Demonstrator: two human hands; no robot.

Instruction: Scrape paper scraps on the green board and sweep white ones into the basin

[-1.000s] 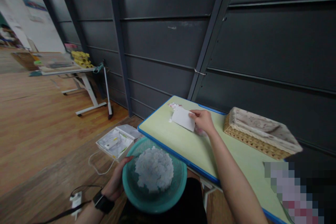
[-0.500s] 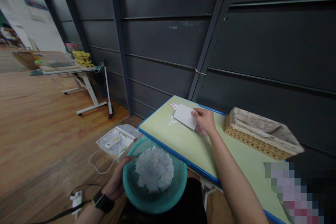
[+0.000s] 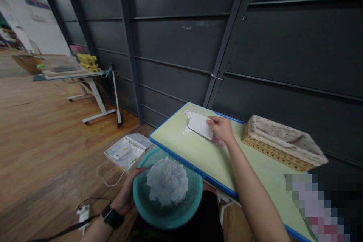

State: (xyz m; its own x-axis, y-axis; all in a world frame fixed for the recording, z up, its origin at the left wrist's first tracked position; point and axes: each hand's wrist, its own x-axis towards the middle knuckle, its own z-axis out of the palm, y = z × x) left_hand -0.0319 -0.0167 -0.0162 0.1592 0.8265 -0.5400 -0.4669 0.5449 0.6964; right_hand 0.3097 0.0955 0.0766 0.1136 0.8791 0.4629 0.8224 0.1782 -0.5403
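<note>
The green, blue-edged table (image 3: 204,155) bears a wicker basket (image 3: 280,145) and scattered paper scraps (image 3: 187,113) near its far corner.

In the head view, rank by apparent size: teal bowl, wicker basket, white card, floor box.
Largest, tied: wicker basket and teal bowl; the bowl is nearer the camera, so unranked.
Then: white floor box.
Smallest: white card.

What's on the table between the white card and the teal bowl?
In the head view, only a few small white scraps beside the white card, then bare green table and its blue edge before the teal bowl.
</note>
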